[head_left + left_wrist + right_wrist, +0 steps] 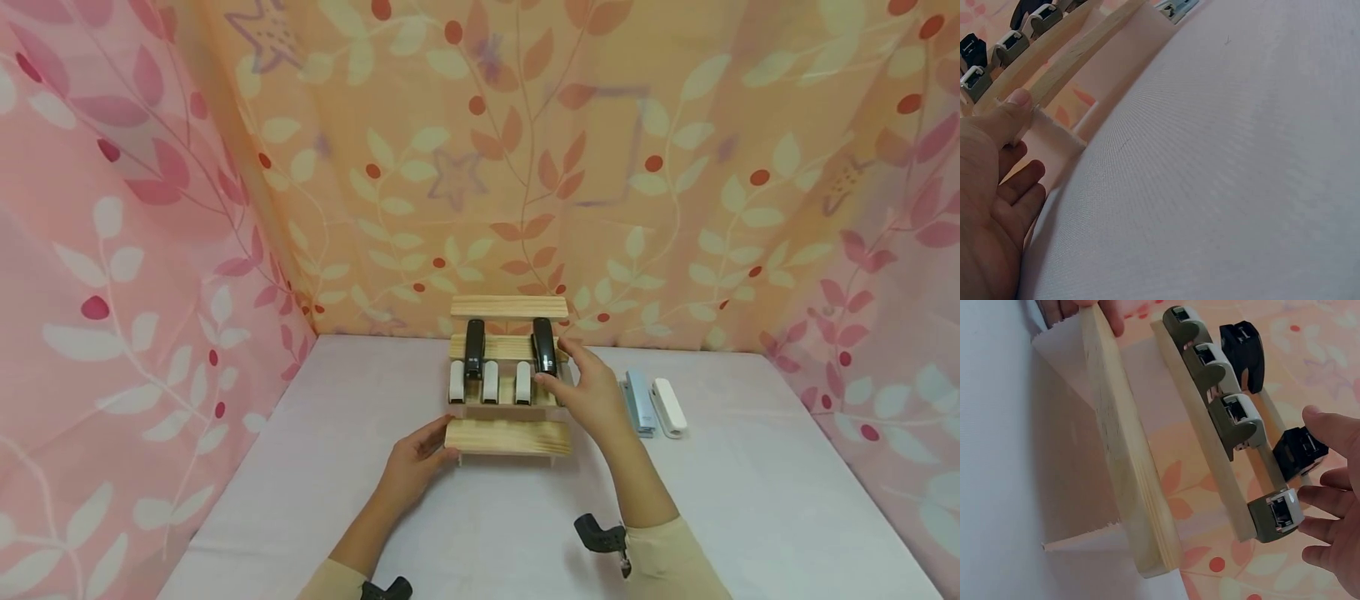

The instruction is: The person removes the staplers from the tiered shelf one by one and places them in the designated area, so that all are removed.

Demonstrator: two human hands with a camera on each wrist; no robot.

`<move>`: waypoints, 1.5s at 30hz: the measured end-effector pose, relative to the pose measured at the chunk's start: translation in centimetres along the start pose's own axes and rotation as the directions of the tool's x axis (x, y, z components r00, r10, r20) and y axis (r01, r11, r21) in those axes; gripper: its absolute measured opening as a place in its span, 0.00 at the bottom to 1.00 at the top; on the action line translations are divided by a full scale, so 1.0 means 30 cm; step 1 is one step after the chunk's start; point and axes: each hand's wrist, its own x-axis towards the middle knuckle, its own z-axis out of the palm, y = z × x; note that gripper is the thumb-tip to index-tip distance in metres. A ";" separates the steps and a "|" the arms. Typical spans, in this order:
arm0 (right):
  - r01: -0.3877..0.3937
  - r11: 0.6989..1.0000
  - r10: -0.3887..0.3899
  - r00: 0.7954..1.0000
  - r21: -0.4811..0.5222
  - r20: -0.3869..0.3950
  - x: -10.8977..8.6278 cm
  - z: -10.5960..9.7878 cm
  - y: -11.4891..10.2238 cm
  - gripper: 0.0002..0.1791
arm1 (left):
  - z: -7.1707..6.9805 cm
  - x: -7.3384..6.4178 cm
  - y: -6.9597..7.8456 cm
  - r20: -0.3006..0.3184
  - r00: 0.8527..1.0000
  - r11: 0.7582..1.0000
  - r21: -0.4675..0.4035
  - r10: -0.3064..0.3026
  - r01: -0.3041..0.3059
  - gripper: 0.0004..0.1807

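A tiered wooden display rack [508,436] stands on the table with staplers set across its upper tiers. My left hand [415,467] grips the left end of its lowest plank, the thumb [1019,100] against the plank's end. My right hand [596,392] is at the rack's right side, thumb and forefinger about a black stapler [544,346] that leans on the upper tiers. A second black stapler [475,348] leans farther left. White-and-grey staplers [491,382] line the tier below; the rightmost one [1277,515], beside my right fingers, is hidden by that hand in the head view.
On the table [750,500] right of the rack lie a light blue stapler [639,403] and a white stapler [669,408], side by side. A patterned orange cloth [420,208] hangs behind the table, with pink cloth [150,292] at the sides.
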 end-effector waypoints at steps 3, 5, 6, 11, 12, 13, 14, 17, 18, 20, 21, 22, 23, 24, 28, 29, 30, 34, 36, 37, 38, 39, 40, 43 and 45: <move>-0.007 1.000 0.007 1.000 -0.001 0.005 0.009 0.015 0.003 0.47 | 0.002 -0.002 -0.007 -0.007 1.000 1.000 0.003 0.001 -0.001 0.37; -0.013 1.000 0.013 1.000 -0.003 0.005 0.012 0.023 0.004 0.47 | 0.004 -0.004 -0.008 -0.011 1.000 1.000 -0.005 -0.001 0.001 0.36; -0.013 1.000 0.013 1.000 -0.001 0.006 0.013 0.026 0.004 0.47 | 0.004 -0.005 -0.008 -0.011 1.000 1.000 -0.009 0.000 0.000 0.36; -0.009 1.000 0.009 1.000 0.013 -0.001 0.015 0.040 0.000 0.47 | 0.006 -0.009 -0.003 -0.004 1.000 1.000 -0.028 0.001 -0.001 0.37; -0.007 1.000 0.007 1.000 0.009 -0.005 0.016 0.042 0.000 0.47 | 0.006 -0.009 -0.002 -0.003 1.000 1.000 -0.027 0.002 -0.002 0.37; -0.006 1.000 0.006 1.000 0.005 -0.011 0.016 0.043 0.000 0.46 | 0.006 -0.008 0.000 -0.004 1.000 1.000 -0.023 0.002 -0.002 0.37; -0.007 1.000 0.007 1.000 -0.002 -0.018 0.016 0.044 0.000 0.45 | 0.006 -0.007 0.001 -0.003 1.000 1.000 -0.023 0.000 0.000 0.37; -0.013 1.000 0.013 0.999 -0.006 -0.035 0.013 0.044 -0.002 0.42 | 0.005 -0.001 0.004 -0.003 1.000 1.000 -0.023 0.002 -0.002 0.36; -0.013 1.000 0.012 0.999 -0.004 -0.039 0.012 0.043 -0.004 0.41 | 0.004 0.001 0.005 -0.003 1.000 1.000 -0.024 0.003 -0.004 0.37; -0.011 1.000 0.012 0.999 0.004 -0.050 0.010 0.041 -0.009 0.38 | 0.002 0.004 0.008 -0.001 1.000 1.000 -0.027 0.001 -0.001 0.37; -0.010 1.000 0.010 0.998 0.003 -0.057 0.009 0.040 -0.011 0.38 | 0.001 0.005 0.009 -0.002 1.000 1.000 -0.025 -0.002 0.002 0.37; -0.006 1.000 0.006 0.998 -0.003 -0.063 0.008 0.038 -0.014 0.37 | 0.000 0.006 0.009 -0.001 1.000 1.000 -0.023 -0.004 0.004 0.37; -0.002 1.000 0.002 0.998 -0.010 -0.069 0.007 0.037 -0.016 0.37 | -0.001 0.007 0.009 0.000 1.000 1.000 -0.022 -0.006 0.006 0.37; 0.000 1.000 -0.001 0.997 -0.017 -0.076 0.007 0.036 -0.017 0.36 | -0.001 0.008 0.009 0.000 1.000 1.000 -0.022 -0.007 0.007 0.38; 0.022 0.999 -0.025 0.994 -0.032 -0.106 0.003 0.039 -0.016 0.33 | -0.005 0.004 0.007 -0.005 1.000 1.000 -0.018 -0.012 0.012 0.37; 0.029 0.999 -0.033 0.993 -0.033 -0.115 0.002 0.041 -0.015 0.32 | -0.007 0.003 0.007 -0.009 1.000 1.000 -0.015 -0.013 0.013 0.37; 0.036 0.999 -0.040 0.991 -0.032 -0.125 0.000 0.042 -0.015 0.31 | -0.009 0.002 0.008 -0.013 1.000 1.000 -0.010 -0.015 0.014 0.36; 0.042 0.999 -0.047 0.985 -0.033 -0.167 -0.008 0.044 -0.016 0.30 | -0.016 0.001 0.013 -0.016 1.000 1.000 0.018 -0.008 0.009 0.37; 0.037 0.999 -0.041 0.982 -0.022 -0.185 -0.011 0.043 -0.018 0.29 | -0.016 0.001 0.016 -0.015 1.000 1.000 0.027 -0.005 0.006 0.37; 0.035 0.999 -0.039 0.980 -0.022 -0.193 -0.012 0.043 -0.017 0.29 | -0.016 0.001 0.017 -0.012 1.000 1.000 0.031 -0.006 0.006 0.37; 0.035 0.999 -0.039 0.979 -0.022 -0.202 -0.012 0.043 -0.018 0.28 | -0.015 0.000 0.017 -0.011 1.000 1.000 0.030 -0.008 0.009 0.37; 0.030 0.999 -0.034 0.977 -0.022 -0.211 -0.013 0.043 -0.018 0.28 | -0.014 -0.001 0.018 -0.011 1.000 1.000 0.023 -0.015 0.015 0.37; 0.028 0.999 -0.033 0.975 -0.026 -0.218 -0.013 0.043 -0.017 0.28 | -0.012 -0.001 0.017 -0.009 1.000 1.000 0.021 -0.015 0.015 0.37; 0.027 0.999 -0.035 0.970 -0.033 -0.241 -0.012 0.040 -0.018 0.27 | -0.006 -0.004 0.012 0.000 1.000 1.000 0.021 -0.009 0.009 0.37; 0.029 0.999 -0.034 0.967 -0.026 -0.253 -0.015 0.035 -0.021 0.27 | -0.002 -0.005 0.009 0.004 1.000 1.000 0.026 -0.002 0.002 0.37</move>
